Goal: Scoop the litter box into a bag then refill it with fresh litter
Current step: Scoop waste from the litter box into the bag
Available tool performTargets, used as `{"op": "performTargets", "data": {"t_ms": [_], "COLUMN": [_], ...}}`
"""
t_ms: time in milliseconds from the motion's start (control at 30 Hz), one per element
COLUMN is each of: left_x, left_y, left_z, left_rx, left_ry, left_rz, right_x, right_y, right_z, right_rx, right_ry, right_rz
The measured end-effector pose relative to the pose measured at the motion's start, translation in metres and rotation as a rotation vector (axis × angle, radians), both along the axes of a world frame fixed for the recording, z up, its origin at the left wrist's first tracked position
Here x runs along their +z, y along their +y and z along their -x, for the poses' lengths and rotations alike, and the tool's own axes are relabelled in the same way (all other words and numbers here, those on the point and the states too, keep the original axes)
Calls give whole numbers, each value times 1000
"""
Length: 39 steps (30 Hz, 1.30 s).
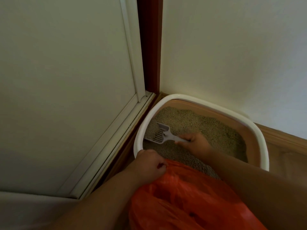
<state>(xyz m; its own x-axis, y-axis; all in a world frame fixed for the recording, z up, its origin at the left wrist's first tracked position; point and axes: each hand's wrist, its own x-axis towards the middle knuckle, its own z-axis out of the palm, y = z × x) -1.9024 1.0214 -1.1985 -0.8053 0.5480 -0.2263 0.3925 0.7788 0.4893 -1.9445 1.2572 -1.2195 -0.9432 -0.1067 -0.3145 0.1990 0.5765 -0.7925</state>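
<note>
White-rimmed tan plastic litter box [259, 135] in wall corner, full of grey-beige granular litter [207, 128]. Right hand [195, 142], fingers clamped on grey slotted plastic scoop [160, 134] over litter. Left hand [148, 164], fingers pinching orange plastic bag [182, 200] edge beside box rim.

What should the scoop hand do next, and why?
Probably lift and sift: the right hand grips the grey slotted scoop, its blade low in the litter by the litter box rim, while the left hand holds the orange bag close by.

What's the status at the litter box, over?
Right hand grips scoop in litter box. Left hand pinches orange bag beside it. Nothing blocking.
</note>
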Motion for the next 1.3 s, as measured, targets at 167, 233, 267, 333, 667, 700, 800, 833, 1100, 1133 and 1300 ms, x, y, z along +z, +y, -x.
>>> {"op": "performTargets", "data": {"t_ms": [167, 233, 267, 333, 667, 700, 800, 833, 1100, 1133, 1300], "left_x": [4, 4, 5, 7, 29, 32, 43, 47, 62, 63, 60], "left_y": [3, 2, 2, 3, 22, 24, 27, 27, 14, 15, 22], "left_z": [-1, -1, -2, -2, 7, 7, 8, 9, 13, 11, 3], "left_rx": [8, 11, 9, 0, -24, -37, -95, -110, -271, -280, -278], "left_ry": [-3, -9, -13, -14, -152, -164, -170, -169, -76, -89, -152], "left_rz": [5, 3, 2, 1, -119, -112, -12, 24, 185, 173, 68], "right_x": [3, 9, 13, 20, 45, 47, 52, 53, 62, 66, 93], "right_y": [13, 25, 32, 47, 93, 94, 95, 95, 112, 112, 109], "right_z": [-6, -11, -13, -17, -37, -38, -42, -44, -62, -65, -94], "right_rx": [-42, -51, -70, -124, -182, -184, -224, -231, -328, -353, -467], "right_ry": [-18, 5, 17, 37, 14, 18, 35, 42, 17, 16, 48], "right_rz": [35, 39, 35, 13, -96, -98, -83, -79, -63, -54, -49]}}
